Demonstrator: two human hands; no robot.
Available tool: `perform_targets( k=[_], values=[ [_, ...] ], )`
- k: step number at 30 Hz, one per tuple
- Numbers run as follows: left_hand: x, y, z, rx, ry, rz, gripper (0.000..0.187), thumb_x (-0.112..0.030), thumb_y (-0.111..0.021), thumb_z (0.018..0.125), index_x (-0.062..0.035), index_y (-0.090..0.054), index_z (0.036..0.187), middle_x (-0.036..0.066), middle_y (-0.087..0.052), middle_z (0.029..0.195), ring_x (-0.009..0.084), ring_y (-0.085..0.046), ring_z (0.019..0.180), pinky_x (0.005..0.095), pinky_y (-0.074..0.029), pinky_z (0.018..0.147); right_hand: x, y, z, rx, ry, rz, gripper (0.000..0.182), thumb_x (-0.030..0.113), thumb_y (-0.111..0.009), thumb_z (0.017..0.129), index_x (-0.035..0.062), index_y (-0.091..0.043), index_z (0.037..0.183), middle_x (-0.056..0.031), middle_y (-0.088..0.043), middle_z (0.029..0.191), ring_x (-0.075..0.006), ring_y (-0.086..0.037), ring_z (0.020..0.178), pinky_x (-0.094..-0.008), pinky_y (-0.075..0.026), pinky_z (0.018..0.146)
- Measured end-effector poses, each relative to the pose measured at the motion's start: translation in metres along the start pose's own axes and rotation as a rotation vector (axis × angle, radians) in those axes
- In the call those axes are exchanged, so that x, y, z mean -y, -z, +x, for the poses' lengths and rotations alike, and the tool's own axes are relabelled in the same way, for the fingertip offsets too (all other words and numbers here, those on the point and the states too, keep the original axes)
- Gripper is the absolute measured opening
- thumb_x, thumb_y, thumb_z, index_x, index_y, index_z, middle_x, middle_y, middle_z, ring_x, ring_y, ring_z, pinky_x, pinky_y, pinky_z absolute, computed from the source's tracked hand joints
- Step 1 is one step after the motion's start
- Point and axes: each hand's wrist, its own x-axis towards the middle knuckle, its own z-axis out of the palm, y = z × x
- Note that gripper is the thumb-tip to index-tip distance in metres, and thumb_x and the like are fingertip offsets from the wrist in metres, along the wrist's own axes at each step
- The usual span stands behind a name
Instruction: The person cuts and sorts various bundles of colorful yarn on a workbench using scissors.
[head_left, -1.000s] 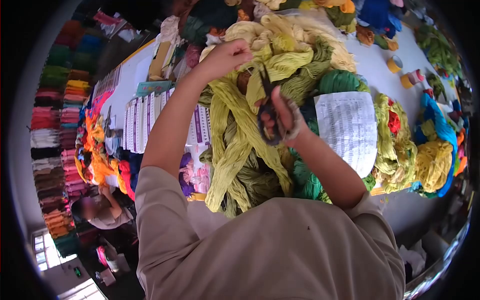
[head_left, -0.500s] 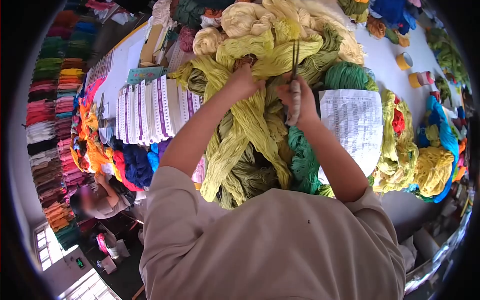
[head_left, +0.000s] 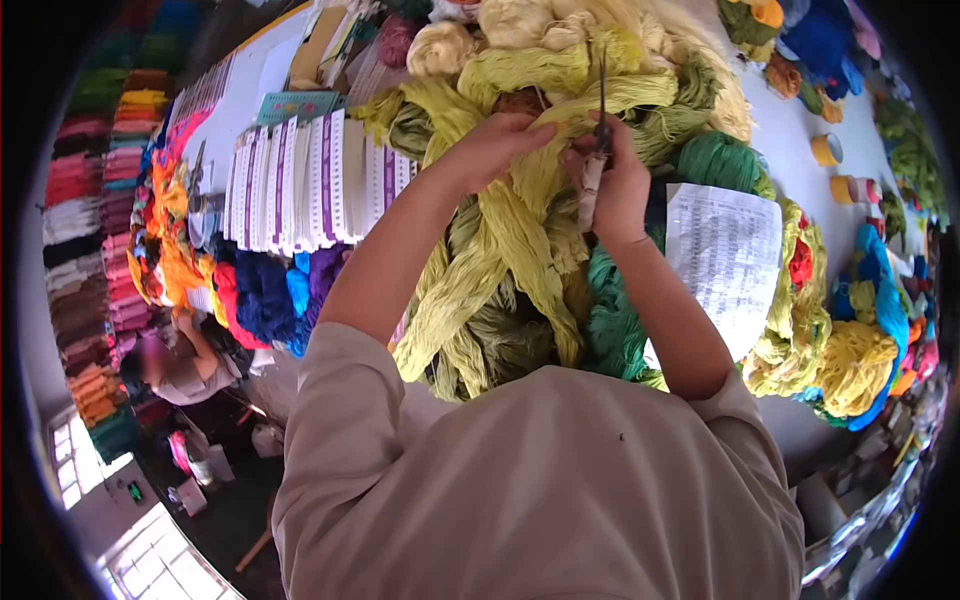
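A large heap of yellow-green yarn [head_left: 480, 270] lies in front of me, with cream skeins [head_left: 515, 25] behind it. My left hand [head_left: 500, 150] is over the heap, its fingers stretched toward my right hand and spread apart. My right hand [head_left: 618, 180] is closed around the wrapped handles of scissors [head_left: 592, 190], whose blades point up and away over the yarn. The fingertips of my right hand are partly hidden behind the handles.
Left of the heap stand several white and purple cards [head_left: 300, 185] and a teal box [head_left: 298, 106]. A printed sheet [head_left: 722, 265] lies on the right, near green yarn [head_left: 718, 162]. Another person [head_left: 190, 365] sits far left, beside colored yarn.
My left hand has opened and its fingers now reach toward the right hand. My right hand, with the scissors, has shifted slightly right. The view has turned a little.
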Motion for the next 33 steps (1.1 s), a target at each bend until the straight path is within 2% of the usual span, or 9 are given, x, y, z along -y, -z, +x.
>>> perform_targets(
  k=[5,7,8,12,16,18,23,27,33],
  values=[
    [0.002,-0.007,0.0,-0.085,-0.144,0.288,0.054,-0.049,-0.066,0.092,-0.0041,-0.066,0.121,0.005,-0.069,0.101,0.0169,-0.062,0.087,0.0329,-0.048,0.079,0.002,0.002,0.003,0.036,0.163,-0.155,0.05,0.018,-0.079,0.081,0.0112,-0.057,0.126,-0.0094,-0.071,0.092,-0.0248,-0.071,0.08,-0.0341,-0.055,0.071],
    [-0.01,-0.007,-0.003,-0.082,-0.104,0.585,0.053,-0.05,-0.067,0.091,-0.0043,-0.068,0.117,0.009,-0.069,0.1,0.0168,-0.062,0.089,0.0329,-0.048,0.079,-0.004,0.004,0.008,0.109,0.121,-0.118,0.045,0.01,-0.076,0.085,0.0088,-0.058,0.126,-0.0022,-0.067,0.092,-0.0117,-0.063,0.082,-0.0268,-0.052,0.074],
    [-0.013,-0.012,-0.007,-0.129,-0.124,0.626,0.054,-0.052,-0.066,0.09,-0.0034,-0.069,0.114,0.011,-0.068,0.1,0.0166,-0.062,0.09,0.0334,-0.048,0.079,-0.013,0.006,0.013,0.109,0.174,-0.143,0.044,0.024,-0.075,0.085,0.0095,-0.06,0.124,-0.014,-0.072,0.093,-0.0285,-0.071,0.081,-0.0351,-0.055,0.072],
    [0.0,-0.005,-0.012,-0.103,-0.161,0.48,0.051,-0.047,-0.068,0.091,-0.0039,-0.066,0.119,0.01,-0.069,0.1,0.0195,-0.063,0.09,0.0341,-0.049,0.079,0.0,0.019,0.021,0.087,0.161,-0.239,0.039,0.022,-0.071,0.088,0.0081,-0.061,0.123,-0.0088,-0.071,0.089,-0.0182,-0.068,0.078,-0.0316,-0.053,0.073],
    [0.011,-0.009,-0.052,-0.279,-0.288,0.464,0.059,-0.044,-0.067,0.093,-0.0054,-0.053,0.135,0.012,-0.062,0.127,0.0209,-0.061,0.113,0.0325,-0.051,0.092,-0.001,0.025,0.032,0.27,-0.206,0.558,0.034,0.005,-0.068,0.087,0.0025,-0.058,0.119,-0.0037,-0.059,0.078,-0.0124,-0.054,0.064,-0.0251,-0.045,0.06],
    [0.02,-0.008,-0.065,-0.357,-0.394,0.625,0.057,-0.037,-0.068,0.093,-0.0071,-0.05,0.138,0.016,-0.06,0.131,0.0254,-0.06,0.118,0.0355,-0.052,0.094,-0.003,0.032,0.035,0.245,-0.297,0.436,0.032,0.004,-0.067,0.088,0.0016,-0.057,0.118,-0.0026,-0.059,0.08,-0.0103,-0.052,0.063,-0.0242,-0.042,0.057],
    [0.057,-0.041,-0.066,-0.556,-0.489,0.778,0.056,-0.025,-0.071,0.09,-0.0046,-0.048,0.137,0.022,-0.059,0.126,0.0383,-0.059,0.115,0.0418,-0.049,0.095,-0.006,0.04,0.031,0.212,0.036,-0.06,0.038,0.007,-0.07,0.087,0.0004,-0.058,0.123,-0.0044,-0.067,0.08,-0.0101,-0.062,0.073,-0.0245,-0.05,0.069],
    [0.062,-0.062,-0.035,-0.766,-0.696,0.854,0.074,-0.028,-0.079,0.079,0.0021,-0.044,0.137,0.022,-0.061,0.119,0.0422,-0.06,0.105,0.0457,-0.05,0.091,0.012,0.023,0.023,0.242,0.26,-0.312,0.045,0.021,-0.075,0.084,0.0077,-0.061,0.124,-0.0115,-0.071,0.085,-0.0277,-0.071,0.078,-0.0375,-0.056,0.072],
    [0.06,-0.067,-0.03,-0.624,-0.555,0.807,0.064,-0.021,-0.08,0.076,0.0002,-0.049,0.128,0.022,-0.064,0.11,0.0432,-0.061,0.1,0.0472,-0.05,0.087,0.007,0.02,0.035,0.088,0.422,-0.602,0.038,0.014,-0.069,0.082,0.0177,-0.063,0.119,-0.0059,-0.07,0.086,-0.0292,-0.069,0.075,-0.041,-0.055,0.066]
  ],
)
